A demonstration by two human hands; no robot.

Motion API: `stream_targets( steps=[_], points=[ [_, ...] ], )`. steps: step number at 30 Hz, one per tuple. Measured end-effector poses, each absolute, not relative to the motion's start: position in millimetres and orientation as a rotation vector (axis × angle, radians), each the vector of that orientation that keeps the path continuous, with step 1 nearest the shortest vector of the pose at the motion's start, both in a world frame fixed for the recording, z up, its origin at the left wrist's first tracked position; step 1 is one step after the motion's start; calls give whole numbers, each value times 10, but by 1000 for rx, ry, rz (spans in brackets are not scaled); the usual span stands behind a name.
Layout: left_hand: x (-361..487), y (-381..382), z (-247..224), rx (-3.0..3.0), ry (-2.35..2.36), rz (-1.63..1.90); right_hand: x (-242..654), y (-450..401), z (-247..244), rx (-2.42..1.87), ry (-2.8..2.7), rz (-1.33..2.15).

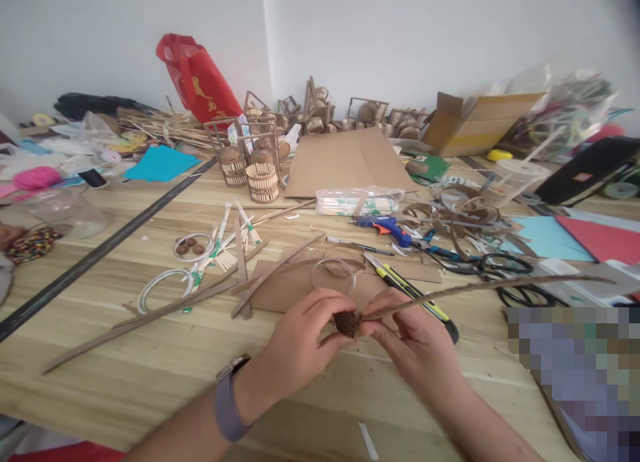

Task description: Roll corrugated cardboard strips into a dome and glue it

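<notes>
My left hand [311,329], with a watch on its wrist, pinches a small dark brown piece [346,323] between thumb and fingers. It looks like a rough lump or tight roll; I cannot tell which. Close against it, my right hand [411,329] grips the near end of a long thin brown strip [480,285], which reaches far out to the right. The strip's end meets the brown piece at my fingertips, and whether the two are joined is hidden. Just beyond my hands are a pale ring [313,275], a cardboard sheet [273,289] and a yellow-black utility knife [425,302].
A blue glue gun [385,230], black-handled scissors [507,265] and curled brown strips [457,215] lie to the right. Leftward are white rings [145,292], small brown balls [189,246] and loose sticks [227,259]. Small stick baskets [263,182] stand behind. Someone's patterned sleeve [35,244] shows far left.
</notes>
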State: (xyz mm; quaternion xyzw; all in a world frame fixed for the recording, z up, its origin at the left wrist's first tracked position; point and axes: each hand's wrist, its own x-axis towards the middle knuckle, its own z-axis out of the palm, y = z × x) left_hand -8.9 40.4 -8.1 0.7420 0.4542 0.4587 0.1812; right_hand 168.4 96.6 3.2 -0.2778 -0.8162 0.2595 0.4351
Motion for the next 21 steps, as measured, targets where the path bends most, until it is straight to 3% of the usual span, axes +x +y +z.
stream_targets(
  steps=[9,15,21],
  points=[
    [-107,391,-146,2514,1473,1172,1621,943,-14,-1087,-1925,1039],
    [-89,375,-121,2754,1532,1067,1564,872,59,-1133,-1978,1121],
    [-68,402,-195,2451,1434,1239,1588,899,76,-1095,-1947,1085]
  ],
)
